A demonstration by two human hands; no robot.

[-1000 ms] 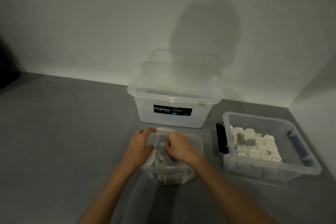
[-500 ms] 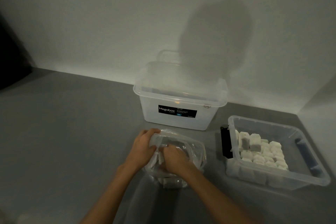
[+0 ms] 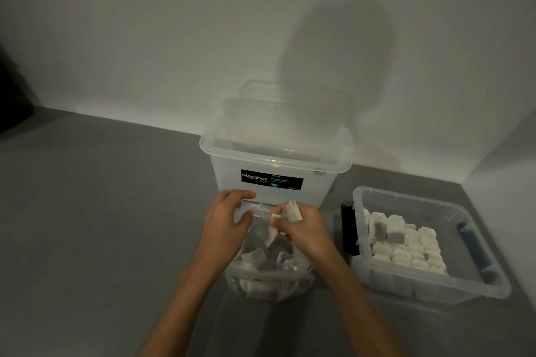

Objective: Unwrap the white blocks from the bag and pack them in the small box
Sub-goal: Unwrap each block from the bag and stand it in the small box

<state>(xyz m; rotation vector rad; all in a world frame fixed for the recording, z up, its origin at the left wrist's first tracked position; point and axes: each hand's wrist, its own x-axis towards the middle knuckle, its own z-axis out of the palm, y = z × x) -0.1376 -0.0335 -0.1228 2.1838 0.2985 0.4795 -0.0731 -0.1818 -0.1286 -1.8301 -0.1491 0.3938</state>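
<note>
A clear plastic bag (image 3: 268, 278) full of white blocks lies on the grey surface in front of me. My left hand (image 3: 224, 226) grips the bag's open rim on the left side. Just above the bag's mouth, my right hand (image 3: 303, 232) holds a few white blocks (image 3: 290, 211). To the right stands the small clear box (image 3: 475, 275), its left half filled with several white blocks (image 3: 406, 246) packed in rows.
A larger clear Megabox container (image 3: 272, 159) with its lid on stands just behind the bag. A black object (image 3: 348, 232) sits against the small box's left wall. White walls close off the back and right side.
My right hand was inside the bag and has come up out of it holding white blocks. The left hand keeps its hold on the bag's rim.
</note>
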